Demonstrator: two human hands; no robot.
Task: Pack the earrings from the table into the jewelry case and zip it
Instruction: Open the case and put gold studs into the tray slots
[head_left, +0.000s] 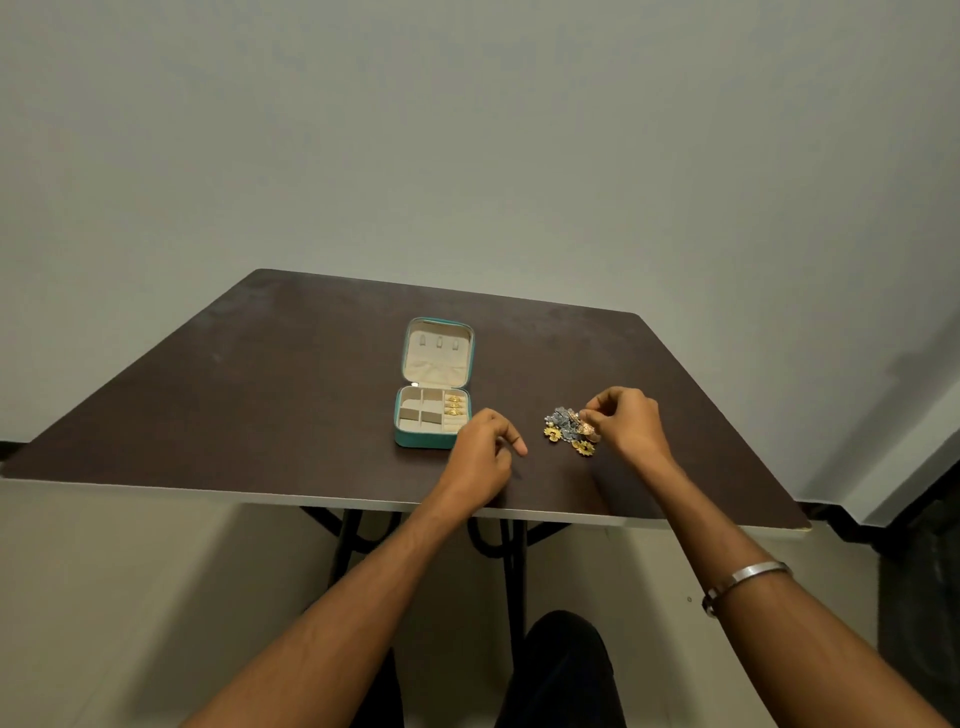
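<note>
a: right hand (626, 423) pinches a small gold earring (588, 429) at the top of the loose pile of gold and grey-blue earrings (569, 431), toward the table's right edge. advice: lift straight up, so hooks don't drag neighbours.

b: left hand (480, 457)?

a: loosely curled, holds nothing, rests just beside the near right corner of the open teal zip jewelry case (434, 441), mid-surface of the dark brown table (260, 395).

b: case contents?

a: gold pieces (454, 405) in the right-hand slots; the other beige compartments look bare. lid pocket: cannot tell.
</note>
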